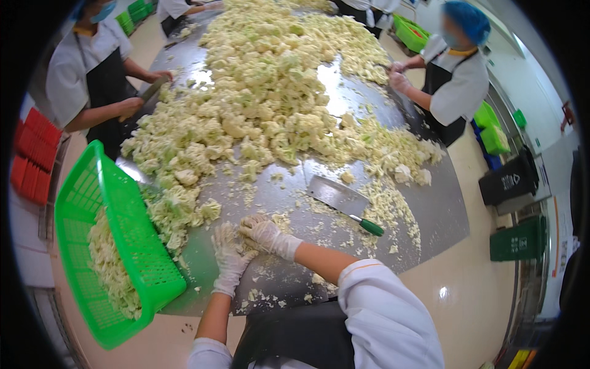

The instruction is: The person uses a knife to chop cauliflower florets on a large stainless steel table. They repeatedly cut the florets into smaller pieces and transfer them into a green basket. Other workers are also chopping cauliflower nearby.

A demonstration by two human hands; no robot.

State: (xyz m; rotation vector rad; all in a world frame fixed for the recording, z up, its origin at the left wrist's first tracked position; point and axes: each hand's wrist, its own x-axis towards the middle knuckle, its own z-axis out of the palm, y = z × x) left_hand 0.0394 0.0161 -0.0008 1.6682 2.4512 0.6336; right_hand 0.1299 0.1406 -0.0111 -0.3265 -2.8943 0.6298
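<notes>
My left hand [231, 257], in a clear glove, rests on the metal table with its fingers stretched away from me. Close beside it, my right hand [269, 237] lies palm down, its gloved fingers pointing left toward the left thumb. Small cauliflower crumbs [270, 270] are scattered around both hands. Just beyond them spreads a large heap of chopped cauliflower [264, 111]. To the right lies a cleaver [338, 195] with a green handle, out of my grip. What lies beneath my palms is hidden.
A green plastic basket [132, 227] holding cauliflower stands tilted at the table's left edge. Co-workers stand left [98, 74], right [455, 74] and at the far end; the left one holds a knife [150, 91]. Bins [519, 238] and red crates [37, 147] line the sides.
</notes>
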